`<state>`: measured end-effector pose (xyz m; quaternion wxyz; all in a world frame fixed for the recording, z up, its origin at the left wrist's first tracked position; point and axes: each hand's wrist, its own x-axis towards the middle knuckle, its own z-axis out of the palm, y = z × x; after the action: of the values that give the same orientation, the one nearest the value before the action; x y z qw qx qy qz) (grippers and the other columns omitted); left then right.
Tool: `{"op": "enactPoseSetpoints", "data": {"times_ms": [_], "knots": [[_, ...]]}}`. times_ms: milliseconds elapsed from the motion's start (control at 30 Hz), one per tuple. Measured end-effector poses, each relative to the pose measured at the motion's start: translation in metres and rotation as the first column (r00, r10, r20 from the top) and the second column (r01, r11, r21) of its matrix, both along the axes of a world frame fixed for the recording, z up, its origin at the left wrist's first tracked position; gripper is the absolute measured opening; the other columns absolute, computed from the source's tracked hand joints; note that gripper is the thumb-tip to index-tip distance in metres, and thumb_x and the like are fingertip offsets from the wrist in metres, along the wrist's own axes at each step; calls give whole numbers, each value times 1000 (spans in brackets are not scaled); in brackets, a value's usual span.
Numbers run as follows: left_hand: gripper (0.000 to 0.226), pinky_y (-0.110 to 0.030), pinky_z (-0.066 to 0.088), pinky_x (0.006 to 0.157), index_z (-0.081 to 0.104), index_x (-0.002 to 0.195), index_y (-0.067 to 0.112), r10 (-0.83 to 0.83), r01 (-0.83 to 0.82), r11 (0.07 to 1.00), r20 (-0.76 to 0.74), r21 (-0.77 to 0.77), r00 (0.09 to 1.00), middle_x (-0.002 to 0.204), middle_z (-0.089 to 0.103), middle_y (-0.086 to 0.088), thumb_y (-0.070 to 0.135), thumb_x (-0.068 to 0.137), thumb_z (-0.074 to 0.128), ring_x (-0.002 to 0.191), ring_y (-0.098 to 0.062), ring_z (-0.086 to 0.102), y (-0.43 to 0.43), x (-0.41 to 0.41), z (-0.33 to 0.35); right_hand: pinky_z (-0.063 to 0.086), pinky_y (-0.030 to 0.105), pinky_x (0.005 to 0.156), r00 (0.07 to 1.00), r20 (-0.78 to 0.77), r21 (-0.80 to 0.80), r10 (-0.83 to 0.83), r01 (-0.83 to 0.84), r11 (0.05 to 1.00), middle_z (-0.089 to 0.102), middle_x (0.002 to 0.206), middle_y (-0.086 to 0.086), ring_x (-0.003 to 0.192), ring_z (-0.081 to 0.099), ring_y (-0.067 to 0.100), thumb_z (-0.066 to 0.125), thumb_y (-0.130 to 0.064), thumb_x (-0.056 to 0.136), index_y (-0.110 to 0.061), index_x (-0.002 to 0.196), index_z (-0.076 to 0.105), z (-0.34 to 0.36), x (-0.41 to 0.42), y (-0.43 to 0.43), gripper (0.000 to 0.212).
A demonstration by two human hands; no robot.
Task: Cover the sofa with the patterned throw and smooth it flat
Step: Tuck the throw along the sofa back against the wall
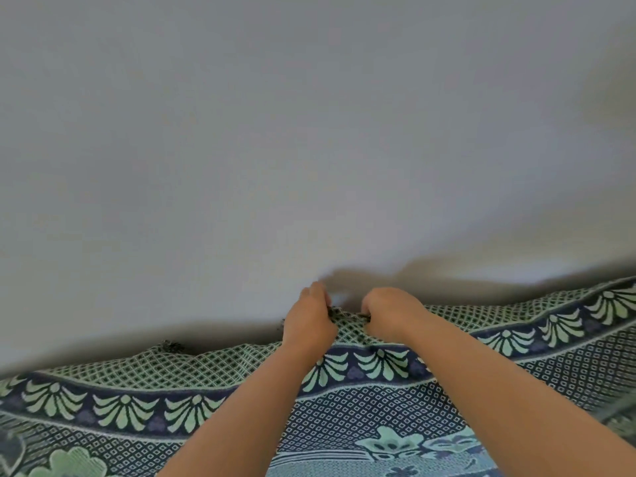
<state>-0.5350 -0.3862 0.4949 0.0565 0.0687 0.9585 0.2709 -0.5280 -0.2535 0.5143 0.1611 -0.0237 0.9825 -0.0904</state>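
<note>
Throw (120, 407) lies spread across the lower view, its top edge running along the foot of the wall (309, 132). Green and navy weave with a fan border and diamond fields. Both hands are at that top edge, just below the wall and close together. Left hand (309, 321) has its fingers curled, pinching the edge. Right hand (389, 315) is fisted on the edge just beside it. The cloth is bunched slightly between them. The edge sags lower to the left, away from the wall.
</note>
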Motion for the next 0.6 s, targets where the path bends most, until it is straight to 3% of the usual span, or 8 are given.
{"op": "enactPoseSetpoints", "data": {"times_ms": [67,133,200,300,400,467,533,600], "knots": [[46,-31,39,73,45,125,16,-57,58,996,17,-66,998,123,50,-11,-6,84,43,102,-28,54,1,-3,2,53,38,85,1000,5,1,10,-10,1000,64,105,10,96,61,28,53,-9,87,-5,108,63,4,0,1,24],[56,-33,45,85,45,136,20,-115,120,982,44,-148,992,129,47,-12,-4,86,41,113,-30,53,3,-6,4,51,37,89,999,-3,20,40,-40,999,61,115,8,103,59,26,54,-12,87,-9,117,60,9,1,1,31],[51,-34,46,91,55,129,19,-133,141,975,62,-172,989,127,47,-13,-4,87,41,112,-32,54,4,-8,4,51,35,84,998,-19,37,62,-62,997,61,108,7,99,59,25,54,-12,87,-10,113,60,10,0,3,27],[40,-33,46,87,59,119,12,-138,150,969,74,-194,988,121,47,-14,-3,87,40,106,-32,54,6,-7,4,45,33,69,994,-60,44,88,-85,995,50,73,2,79,52,25,51,-6,88,-8,88,55,6,0,0,5],[20,-34,44,74,52,96,11,-125,140,966,80,-218,989,99,57,-10,-2,85,41,94,-29,55,6,-7,3,37,32,65,990,-91,47,104,-100,994,37,64,-1,69,44,23,48,-5,90,-13,77,43,3,0,-2,16],[16,-32,37,67,49,95,12,-125,136,960,59,-244,990,89,58,-8,1,86,41,84,-26,51,5,-6,3,35,31,61,991,-103,9,87,-86,996,35,65,-1,69,43,22,49,-7,90,-13,87,43,4,-1,-2,9],[23,-31,37,66,48,108,10,-148,152,953,32,-264,988,98,63,-11,2,88,41,82,-27,51,4,-6,2,32,27,52,994,-90,-37,60,-63,997,36,67,-2,69,44,21,52,-10,90,-13,105,41,5,0,0,19],[28,-31,36,65,42,116,10,-169,173,951,37,-256,985,99,63,-13,3,89,40,78,-26,49,4,-6,4,32,26,52,996,-76,-30,53,-55,998,37,68,-2,71,45,21,54,-12,89,-13,109,41,6,1,0,24]]}}
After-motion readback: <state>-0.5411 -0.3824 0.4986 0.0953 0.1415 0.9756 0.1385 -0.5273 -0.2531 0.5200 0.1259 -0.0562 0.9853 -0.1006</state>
